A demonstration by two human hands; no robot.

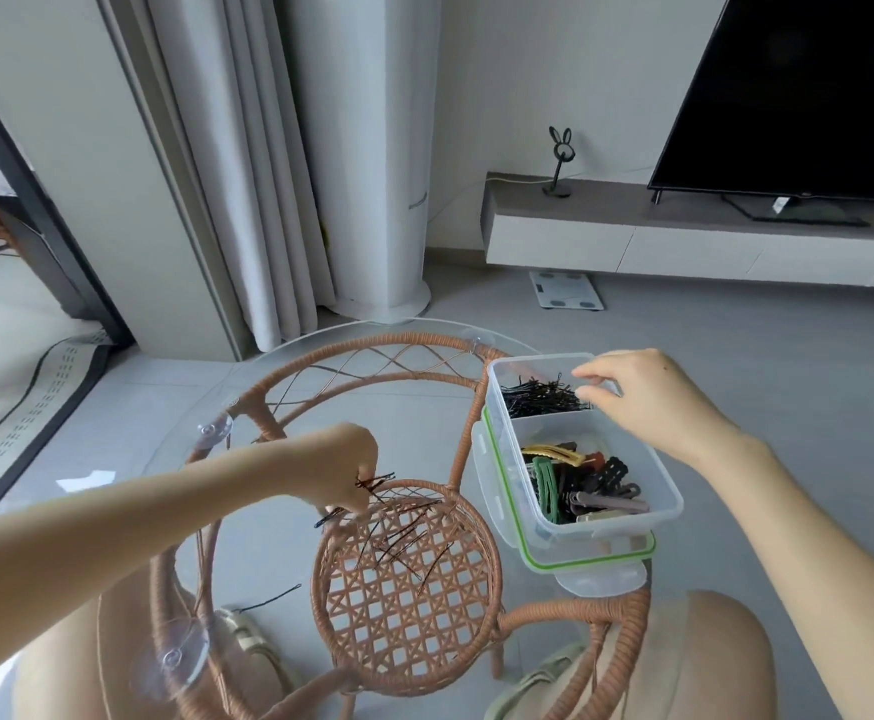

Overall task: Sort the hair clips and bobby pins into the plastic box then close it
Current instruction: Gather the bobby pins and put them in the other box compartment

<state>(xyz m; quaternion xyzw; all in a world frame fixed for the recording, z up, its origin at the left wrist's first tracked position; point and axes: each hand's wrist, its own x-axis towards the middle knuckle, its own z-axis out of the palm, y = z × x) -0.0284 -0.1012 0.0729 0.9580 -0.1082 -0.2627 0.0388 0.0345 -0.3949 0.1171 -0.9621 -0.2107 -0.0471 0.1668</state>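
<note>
A clear plastic box (668,504) with two compartments sits on its green-rimmed lid (588,563) at the right of the glass table. Black bobby pins (541,397) fill the far compartment. Coloured hair clips (580,485) fill the near one. My right hand (642,397) hovers over the far compartment, fingers loosely bent, holding nothing that I can see. My left hand (349,472) pinches a bunch of bobby pins (372,483) above the table's middle. Several loose bobby pins (403,543) lie scattered on the glass in front of it. One more bobby pin (268,601) lies apart to the near left.
The round glass tabletop (320,335) rests on a rattan frame (414,376), with a woven rattan shelf (403,600) below it. My knees show under the glass. A curtain, a TV stand with a television and a floor scale stand beyond.
</note>
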